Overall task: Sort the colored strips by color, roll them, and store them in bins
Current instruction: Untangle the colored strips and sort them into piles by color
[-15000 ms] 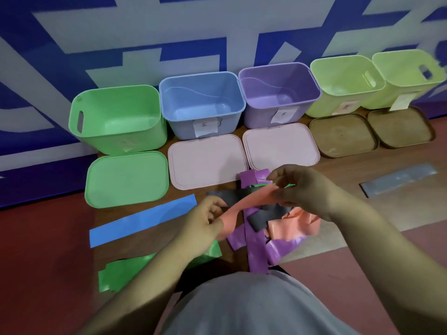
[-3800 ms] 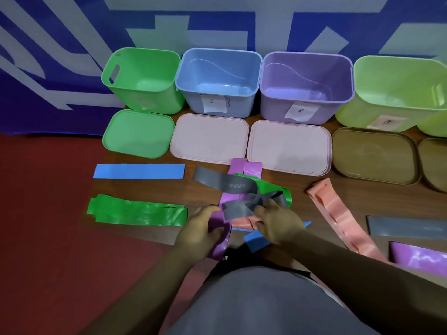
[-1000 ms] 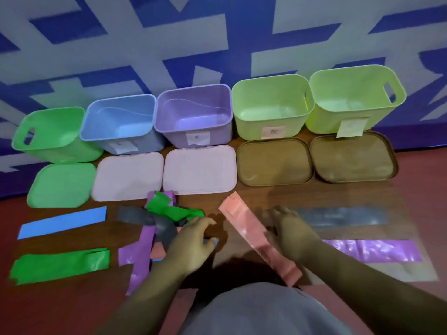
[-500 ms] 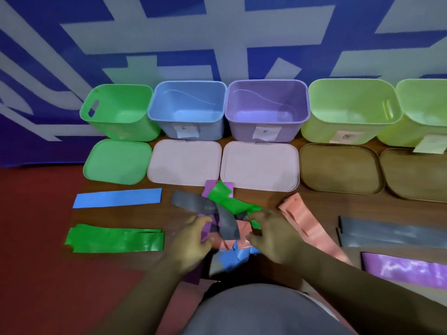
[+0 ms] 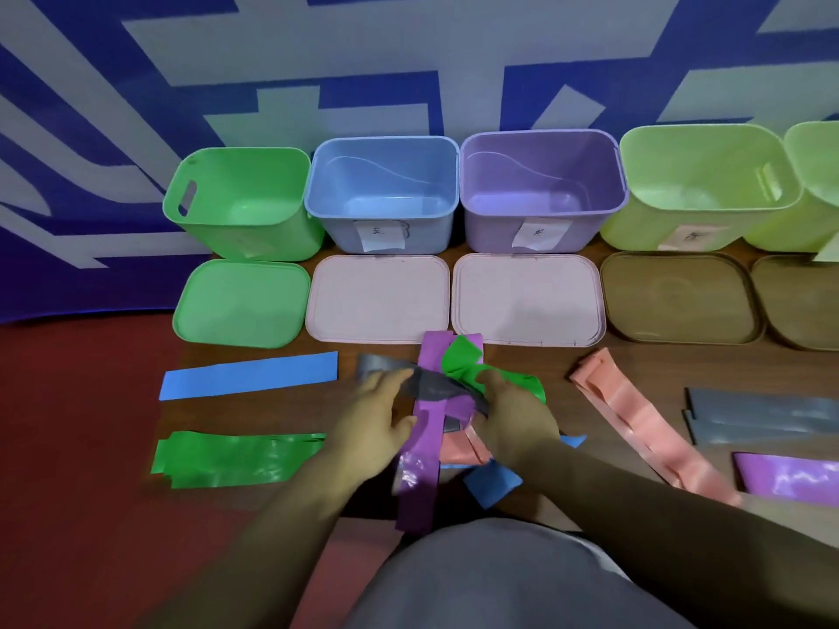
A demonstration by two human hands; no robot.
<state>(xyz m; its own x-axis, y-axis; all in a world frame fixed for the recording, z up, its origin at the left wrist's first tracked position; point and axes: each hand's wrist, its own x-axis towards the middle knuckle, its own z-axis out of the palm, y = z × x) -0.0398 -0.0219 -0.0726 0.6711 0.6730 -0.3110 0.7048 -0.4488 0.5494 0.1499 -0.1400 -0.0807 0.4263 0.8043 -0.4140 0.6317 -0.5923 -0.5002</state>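
Note:
A tangled pile of strips lies at the table's front middle: a gray strip (image 5: 431,387) across the top, a long purple strip (image 5: 426,447), a crumpled green strip (image 5: 461,361), pink strip (image 5: 456,451) and blue strip (image 5: 492,485) beneath. My left hand (image 5: 377,422) has its fingers over the gray strip's left part and its thumb on the purple strip. My right hand (image 5: 513,422) is curled over the gray strip's right end. Sorted strips lie flat: blue (image 5: 249,376) and green (image 5: 236,458) on the left; pink (image 5: 635,419), gray (image 5: 762,417) and purple (image 5: 790,481) on the right.
Open bins line the wall: green bin (image 5: 240,206), blue bin (image 5: 381,197), purple bin (image 5: 542,192), and two lime bins (image 5: 703,188) (image 5: 817,174). In front of each lies its lid: green lid (image 5: 240,301), two pink lids (image 5: 379,297) (image 5: 526,297), two brown lids (image 5: 681,297) (image 5: 799,306).
My right hand has come back from the pink and gray strips on the right to the pile. Both hands have moved up onto the gray strip; the view has swung left.

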